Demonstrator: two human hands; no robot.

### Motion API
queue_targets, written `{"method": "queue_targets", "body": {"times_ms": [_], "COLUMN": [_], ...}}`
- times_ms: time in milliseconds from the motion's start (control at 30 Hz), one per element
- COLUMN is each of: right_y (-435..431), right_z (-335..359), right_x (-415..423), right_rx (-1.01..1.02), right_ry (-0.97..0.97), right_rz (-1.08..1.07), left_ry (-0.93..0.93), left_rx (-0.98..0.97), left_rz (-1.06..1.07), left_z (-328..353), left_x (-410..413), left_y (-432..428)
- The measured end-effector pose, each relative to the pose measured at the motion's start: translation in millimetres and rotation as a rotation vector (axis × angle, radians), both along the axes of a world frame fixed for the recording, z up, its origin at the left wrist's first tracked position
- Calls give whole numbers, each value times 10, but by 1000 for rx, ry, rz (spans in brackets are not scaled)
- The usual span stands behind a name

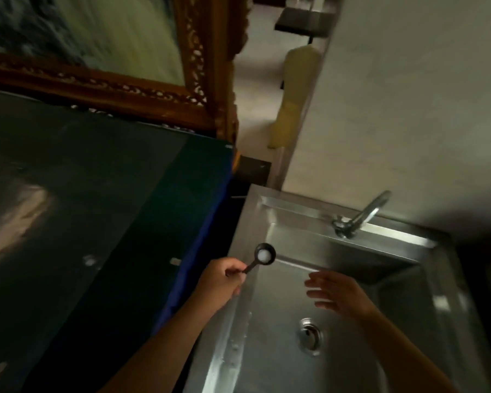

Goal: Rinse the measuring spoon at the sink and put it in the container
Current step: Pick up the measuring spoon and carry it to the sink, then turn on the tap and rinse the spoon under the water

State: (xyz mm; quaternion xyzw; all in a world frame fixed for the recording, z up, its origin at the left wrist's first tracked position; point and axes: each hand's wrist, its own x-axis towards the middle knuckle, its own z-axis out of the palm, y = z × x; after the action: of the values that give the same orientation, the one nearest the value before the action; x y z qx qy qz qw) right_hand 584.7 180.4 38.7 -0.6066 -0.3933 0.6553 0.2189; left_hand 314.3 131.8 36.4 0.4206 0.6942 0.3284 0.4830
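Note:
A small black measuring spoon (pixel 264 254) with a pale glint in its bowl is held by the handle in my left hand (pixel 223 279), over the left rim of the steel sink (pixel 403 282). My right hand (pixel 339 293) hovers over the basin with fingers spread, holding nothing. The chrome faucet (pixel 360 215) stands at the back of the sink; no water shows running. The drain (pixel 311 334) lies below my right hand. No container is in view.
A dark glossy panel with a blue edge (pixel 199 239) leans to the left of the sink. Behind it hangs a carved wooden frame (pixel 207 89). A pale wall (pixel 408 109) rises behind the faucet, with a yellowish cloth (pixel 292 95) hanging further back.

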Motion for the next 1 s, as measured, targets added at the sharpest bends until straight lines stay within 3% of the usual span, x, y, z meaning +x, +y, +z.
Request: {"method": "queue_targets", "body": {"times_ms": [167,367,767,1000], "right_y": [374,814,1697,2011], "right_z": [-334,-467,-612,-921], "right_x": [1126,1695,1356,1238], "right_rx": [-30,-51,319,397], "right_ry": [-31,-19,-267,-171], "right_rz": [-156,-192,-55,-59], "left_ry": [-55,-110,-131,-166], "left_rx": [-54,-136,-112,-92], "left_rz": [-5,8,-20,-47], "left_z": [19,-44,-288,-535], "left_x": [1047,1884,2036,1869], "left_y": [162,351,767,963]}}
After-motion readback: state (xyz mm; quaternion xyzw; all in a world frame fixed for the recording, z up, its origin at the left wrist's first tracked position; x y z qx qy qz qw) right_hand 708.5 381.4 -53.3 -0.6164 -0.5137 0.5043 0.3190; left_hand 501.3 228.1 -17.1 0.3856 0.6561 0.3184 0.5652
